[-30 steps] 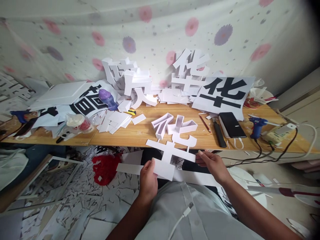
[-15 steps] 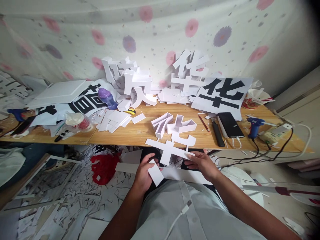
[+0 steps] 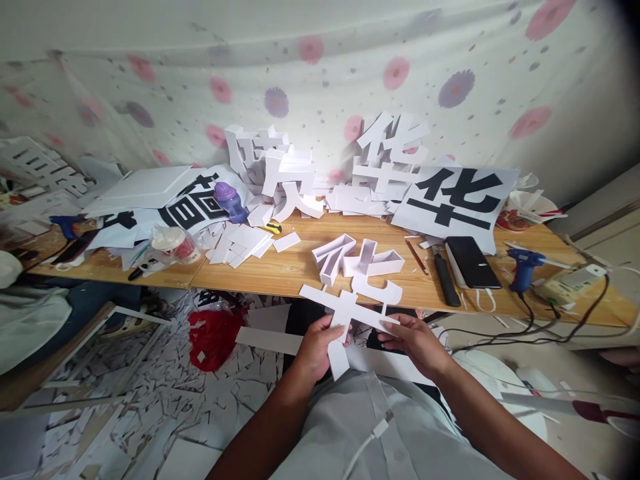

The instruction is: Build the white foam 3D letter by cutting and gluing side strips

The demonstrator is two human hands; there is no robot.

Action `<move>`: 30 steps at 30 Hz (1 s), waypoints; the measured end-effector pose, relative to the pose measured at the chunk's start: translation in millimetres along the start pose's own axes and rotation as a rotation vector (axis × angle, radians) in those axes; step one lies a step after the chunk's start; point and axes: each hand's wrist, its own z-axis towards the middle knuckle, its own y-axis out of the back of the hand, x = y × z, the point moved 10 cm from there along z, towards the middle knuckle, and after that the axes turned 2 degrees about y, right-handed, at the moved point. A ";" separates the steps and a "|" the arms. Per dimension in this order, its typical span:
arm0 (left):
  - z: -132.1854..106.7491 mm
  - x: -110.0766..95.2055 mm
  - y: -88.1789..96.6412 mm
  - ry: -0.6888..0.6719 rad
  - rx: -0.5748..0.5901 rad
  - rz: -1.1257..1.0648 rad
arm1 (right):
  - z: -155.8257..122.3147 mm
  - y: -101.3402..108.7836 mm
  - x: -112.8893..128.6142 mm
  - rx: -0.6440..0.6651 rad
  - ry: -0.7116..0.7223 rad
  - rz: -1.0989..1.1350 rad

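A white cut-out character [image 3: 367,313] is held over the table's front edge, its crossbar slanting down to the right. My right hand [image 3: 413,343] pinches the right end of that crossbar. My left hand [image 3: 317,347] is closed at the lower stem, thumb on top, with a small white rectangular board piece [image 3: 339,362] in its grip. That piece lies at the stem's lower end; whether it overlaps or just meets the stem I cannot tell. Beyond the cut-out, white box-shaped strokes [image 3: 334,259] and a second box-shaped part [image 3: 373,260] stand on the wooden table [image 3: 270,273].
A printed character sheet [image 3: 455,200], black power bank [image 3: 473,262], blue glue gun [image 3: 525,267] and cables are at right. White raised letters [image 3: 290,173], a purple bottle [image 3: 231,202] and a yellow cutter [image 3: 273,228] are further back. Another person's sleeve [image 3: 37,320] shows at left.
My left hand has moved right and up with the small piece, from beside the cut-out onto its lower stem. My right hand keeps its pinch. The view has shifted slightly.
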 end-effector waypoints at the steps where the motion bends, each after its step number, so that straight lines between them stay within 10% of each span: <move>1: -2.0 1.9 -0.7 0.002 0.004 0.003 | -1.6 1.1 -1.2 -0.001 -0.004 0.005; 30: 30.5 -21.3 -27.3 -0.058 0.115 -0.002 | 4.0 11.9 17.8 -0.010 0.141 0.134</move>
